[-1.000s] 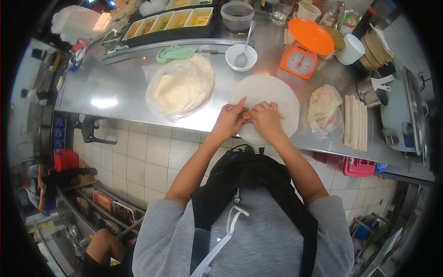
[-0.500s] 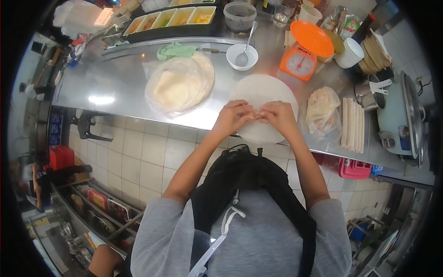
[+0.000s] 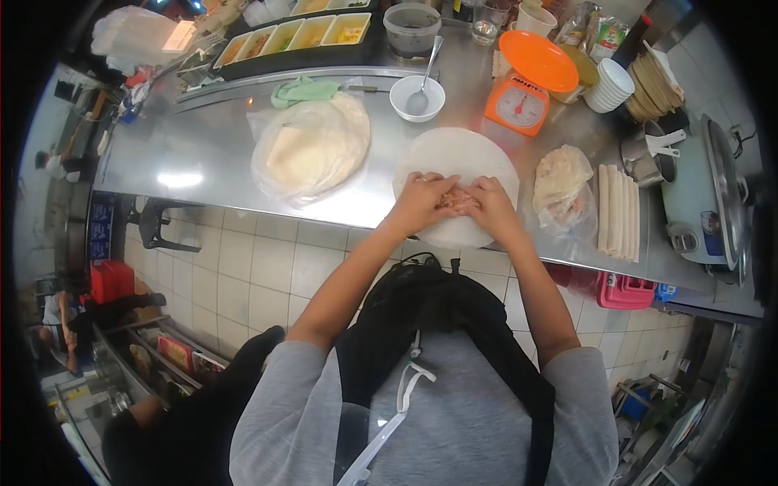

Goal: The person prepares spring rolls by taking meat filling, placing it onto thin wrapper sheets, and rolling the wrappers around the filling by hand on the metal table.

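Both hands [image 3: 421, 202] [image 3: 494, 211], half curled, grasp pinkish mixture [image 3: 459, 202] on a round sheet [image 3: 458, 152]

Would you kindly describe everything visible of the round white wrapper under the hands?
The round white wrapper lies flat and unfolded on the steel counter, reaching the counter's front edge. It looks matte and thin; whether one sheet or several, I cannot tell. Pinkish filling sits near its middle, between the left hand and right hand, which hide parts of it.

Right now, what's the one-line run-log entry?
left hand: on pinkish filling; right hand: on pinkish filling; filling: atop round white wrapper; white rolls: right of wrapper
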A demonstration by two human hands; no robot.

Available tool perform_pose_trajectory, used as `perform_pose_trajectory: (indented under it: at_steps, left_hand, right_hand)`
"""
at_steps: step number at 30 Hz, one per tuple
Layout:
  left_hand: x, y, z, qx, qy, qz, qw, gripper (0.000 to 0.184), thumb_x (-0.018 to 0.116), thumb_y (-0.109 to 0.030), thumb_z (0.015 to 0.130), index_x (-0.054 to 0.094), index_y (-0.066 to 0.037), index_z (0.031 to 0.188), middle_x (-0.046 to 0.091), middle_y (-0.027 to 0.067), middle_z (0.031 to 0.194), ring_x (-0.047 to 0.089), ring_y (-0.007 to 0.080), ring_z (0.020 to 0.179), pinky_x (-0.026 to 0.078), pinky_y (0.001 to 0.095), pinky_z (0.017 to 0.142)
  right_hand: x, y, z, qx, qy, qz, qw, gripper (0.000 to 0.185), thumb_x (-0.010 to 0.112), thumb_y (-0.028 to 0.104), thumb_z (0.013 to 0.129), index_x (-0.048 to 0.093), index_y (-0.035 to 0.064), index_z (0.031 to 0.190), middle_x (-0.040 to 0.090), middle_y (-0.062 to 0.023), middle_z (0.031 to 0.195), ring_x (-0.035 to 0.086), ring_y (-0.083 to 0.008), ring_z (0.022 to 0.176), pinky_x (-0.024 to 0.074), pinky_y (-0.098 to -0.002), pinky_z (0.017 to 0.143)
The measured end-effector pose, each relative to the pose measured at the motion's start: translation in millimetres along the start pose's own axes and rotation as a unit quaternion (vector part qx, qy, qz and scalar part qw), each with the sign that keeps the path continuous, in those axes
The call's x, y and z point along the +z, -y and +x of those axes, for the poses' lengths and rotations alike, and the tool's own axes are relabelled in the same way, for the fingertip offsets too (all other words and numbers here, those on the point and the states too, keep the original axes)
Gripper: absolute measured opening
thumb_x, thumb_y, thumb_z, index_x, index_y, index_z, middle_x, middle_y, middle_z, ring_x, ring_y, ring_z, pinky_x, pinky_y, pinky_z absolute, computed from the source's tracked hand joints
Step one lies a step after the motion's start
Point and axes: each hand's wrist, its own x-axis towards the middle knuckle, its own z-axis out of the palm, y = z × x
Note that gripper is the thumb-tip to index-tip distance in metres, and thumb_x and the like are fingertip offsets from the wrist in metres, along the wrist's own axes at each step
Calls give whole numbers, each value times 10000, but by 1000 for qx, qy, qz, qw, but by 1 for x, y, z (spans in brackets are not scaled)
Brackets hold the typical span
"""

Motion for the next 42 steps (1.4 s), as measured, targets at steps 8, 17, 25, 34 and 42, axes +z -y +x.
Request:
perform_pose_trajectory:
  at_steps: [8,17,25,34,42]
  left_hand:
    - [12,-1,12,-19,87,69,994,640,737,-236,741,472,-78,1301,684,56,929,598,237,967,320,468,998]
    - [32,-8,24,-2,109,65,992,528,703,-175,765,518,-81,1250,672,73,976,601,249,958,324,473,1010]
    - [25,-5,18,75,15,-16,997,120,634,-161,789,693,-88,863,664,52,785,615,246,833,408,425,919]
    - [29,-9,19,84,1,-58,995,199,697,-169,735,676,-78,911,651,88,879,611,269,864,406,418,899]
    - [41,-15,31,28,109,56,992,573,737,-183,723,527,-74,1245,649,95,1014,582,271,1016,334,470,1002]
  right_hand:
    - [-7,4,-11,4,-48,57,997,285,668,43,713,659,22,997,587,-120,993,537,-313,942,452,-396,824]
    - [0,-13,-28,30,-58,33,997,334,696,45,719,628,-5,1042,591,-141,986,560,-310,937,469,-375,811]
    - [-15,-4,-35,83,-105,168,977,233,685,20,753,684,24,986,618,-104,930,601,-250,783,485,-332,701]
    - [-12,-7,-39,81,-126,146,978,232,708,14,735,681,15,966,614,-112,889,603,-239,751,496,-307,667]
    - [-13,-7,-39,94,-87,109,986,198,657,13,769,669,-1,966,612,-145,909,613,-296,824,500,-342,716]
